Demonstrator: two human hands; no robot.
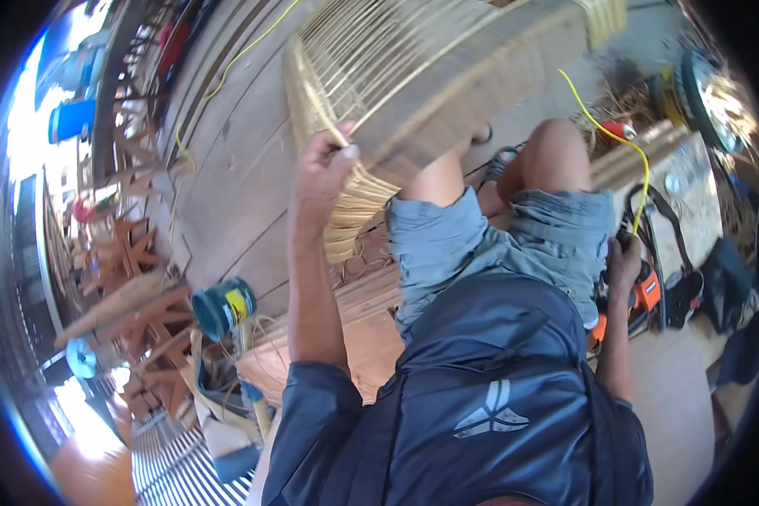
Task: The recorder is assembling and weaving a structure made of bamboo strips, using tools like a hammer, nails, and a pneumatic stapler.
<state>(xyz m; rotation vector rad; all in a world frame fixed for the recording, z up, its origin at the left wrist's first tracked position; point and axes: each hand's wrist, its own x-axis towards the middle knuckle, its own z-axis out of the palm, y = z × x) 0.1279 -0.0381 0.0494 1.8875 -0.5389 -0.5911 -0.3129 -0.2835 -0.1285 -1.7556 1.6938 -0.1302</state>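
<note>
A wooden frame (481, 93), strung with pale cane or rattan strands (379, 51), leans in front of my knees, slightly blurred. At its near left corner, where strands wrap the wood in a thick band (354, 211), my left hand (327, 164) is closed on a pale strand, thumb on top. Low at my right side, my right hand (624, 257) is closed around a dark hose-fed tool. A yellow air hose (641, 160) runs into that grip. Most of the tool is hidden by my hand and leg. An orange and black object (647, 291) lies beside my right wrist.
A dark green tub (223, 309) stands left of my seat. Wooden trestle-like pieces (135, 253) and a blue container (72, 121) are farther left. At right are a board (691, 185), a black strap (670, 219) and a round bin of straw-like scraps (708, 101).
</note>
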